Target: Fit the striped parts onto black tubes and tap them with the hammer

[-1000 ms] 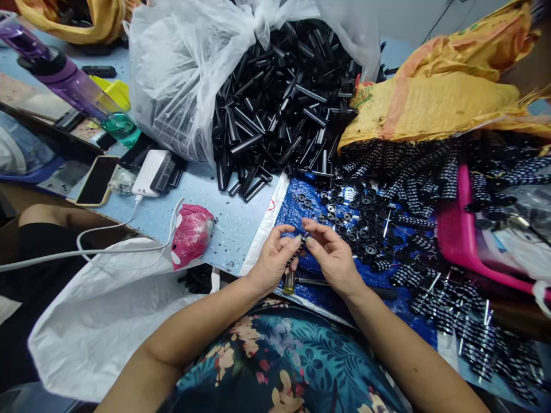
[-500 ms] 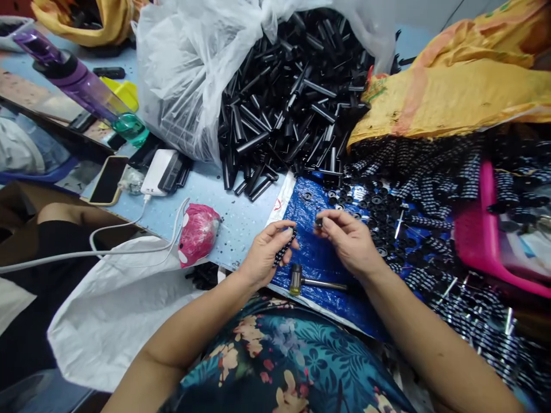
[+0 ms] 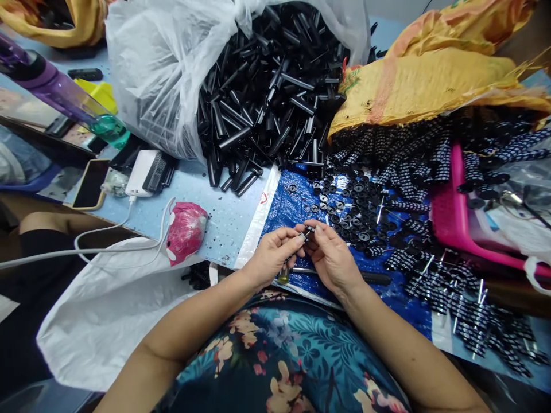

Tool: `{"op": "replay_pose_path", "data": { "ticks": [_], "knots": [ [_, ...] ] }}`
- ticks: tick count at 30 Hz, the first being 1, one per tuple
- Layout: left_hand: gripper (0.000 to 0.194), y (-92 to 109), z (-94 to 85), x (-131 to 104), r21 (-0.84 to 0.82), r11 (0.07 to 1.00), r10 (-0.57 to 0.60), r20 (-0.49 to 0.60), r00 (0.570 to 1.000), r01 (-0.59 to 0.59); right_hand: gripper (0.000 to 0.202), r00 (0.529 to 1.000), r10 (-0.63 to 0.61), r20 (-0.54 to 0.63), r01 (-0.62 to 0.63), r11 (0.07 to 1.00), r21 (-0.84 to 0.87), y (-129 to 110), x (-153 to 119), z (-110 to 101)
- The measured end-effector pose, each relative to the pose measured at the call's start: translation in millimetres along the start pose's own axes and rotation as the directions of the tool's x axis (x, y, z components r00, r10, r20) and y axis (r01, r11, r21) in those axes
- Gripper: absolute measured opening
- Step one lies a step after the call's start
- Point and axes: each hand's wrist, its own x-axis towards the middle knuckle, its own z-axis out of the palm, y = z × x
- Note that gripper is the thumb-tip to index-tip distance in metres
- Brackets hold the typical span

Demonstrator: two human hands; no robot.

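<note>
My left hand (image 3: 272,255) is closed on a black-and-white patterned cylinder (image 3: 305,236), mostly hidden by the fingers. Pinched in my right hand (image 3: 333,255) is a small black round cap (image 3: 309,229), held against the cylinder's end. The two hands meet over a blue plastic sheet (image 3: 282,209). Just below them lies a small hammer (image 3: 376,278) with a yellowish face and dark grip, partly covered by my hands. Several loose black round caps (image 3: 344,212) are scattered beyond my right hand.
A plastic bag (image 3: 157,86) spills black tubes (image 3: 267,103) at the back. Patterned cylinders (image 3: 447,310), some with metal rods, lie right around a pink basket (image 3: 458,201). Left are a pink wrapped bundle (image 3: 187,232), cable (image 3: 107,250), phone (image 3: 91,183) and bottle (image 3: 64,92).
My right hand has moved left and brought the cap to the cylinder in my left hand, so the hands now touch. The camera view has shifted slightly to the right.
</note>
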Motion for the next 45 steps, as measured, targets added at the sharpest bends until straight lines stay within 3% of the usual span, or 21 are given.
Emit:
{"op": "replay_pose_path", "data": {
  "ticks": [3,6,9,12,15,17,19,22,24,27,32,33,34,36,37,39,42,45],
  "knots": [
    [0.043,-3,1.8,-1,-0.026,1.0,-0.017,-0.002,1.0,0.017,0.028,0.999,-0.048,0.006,0.048,0.997,-0.054,4,0,-4],
    [0.042,-5,3.5,-1,-0.067,0.998,-0.018,0.007,1.0,0.018,0.023,0.97,-0.238,0.047,0.24,0.914,-0.326,2,-2,-12],
    [0.041,-8,5.7,0,-0.142,0.99,-0.013,-0.016,1.0,0.011,0.046,0.845,-0.458,0.277,0.517,0.567,-0.641,-3,-6,-21],
    [0.039,-11,8.1,0,-0.15,0.989,0.003,-0.018,1.0,-0.006,0.091,0.724,-0.418,0.549,0.672,0.249,-0.697,-4,-8,-25],
    [0.035,-5,3.3,-1,0.202,0.969,0.134,0.046,0.99,-0.141,0.094,0.68,-0.388,0.622,0.706,0.116,-0.699,-4,-7,-26],
    [0.036,11,-9.8,4,0.488,0.841,0.233,0.061,0.97,-0.233,0.095,0.665,-0.393,0.635,0.715,0.091,-0.693,-8,-6,-27],
    [0.028,36,-32.0,17,0.694,0.679,0.333,0.0,0.943,-0.24,0.096,0.665,-0.399,0.631,0.717,0.107,-0.689,-13,-6,-30],
    [0.012,76,-70.9,52,0.913,0.402,0.475,-0.14,0.869,-0.073,0.09,0.7,-0.402,0.59,0.688,0.156,-0.709,-18,-9,-31],
    [0.011,94,-87.7,75,0.967,0.252,0.485,-0.167,0.858,0.045,0.088,0.713,-0.374,0.592,0.683,0.18,-0.708,-15,-13,-27],
    [0.013,106,-90.3,92,0.988,0.115,0.436,-0.145,0.888,0.105,0.09,0.687,-0.324,0.651,0.722,0.204,-0.661,-10,-17,-21],
    [0.012,111,-86.5,72,0.979,-0.08,0.4,-0.142,0.905,0.189,0.097,0.675,-0.375,0.635,0.735,0.265,-0.625,-22,-20,-43],
    [0.007,111,-86.7,65,0.976,-0.06,0.422,-0.166,0.892,0.21,0.096,0.681,-0.407,0.609,0.727,0.274,-0.63,-26,-22,-51],
    [0.005,110,-85.5,57,0.969,0.068,0.46,-0.242,0.855,0.238,0.094,0.687,-0.437,0.581,0.717,0.276,-0.64,-29,-25,-58],
    [0.018,103,-75.9,39,0.884,0.438,0.475,-0.383,0.792,0.165,0.091,0.683,-0.48,0.55,0.709,0.254,-0.658,-32,-31,-68],
    [0.021,96,-67.0,30,0.793,0.603,0.449,-0.428,0.784,0.087,0.09,0.664,-0.499,0.557,0.719,0.222,-0.658,-32,-33,-70],
    [0.019,78,-42.8,14,0.55,0.833,0.334,-0.42,0.844,-0.056,0.087,0.585,-0.547,0.599,0.762,0.12,-0.636,-29,-36,-68],
    [0.031,47,-0.8,0,0.213,0.977,0.09,-0.281,0.956,-0.03,0.084,0.445,-0.644,0.622,0.789,-0.046,-0.613,-27,-35,-58],
    [0.036,22,32.9,-4,0.08,0.996,-0.016,-0.214,0.977,0.034,0.086,0.362,-0.691,0.625,0.793,-0.123,-0.596,-27,-35,-53]
  ]
}}
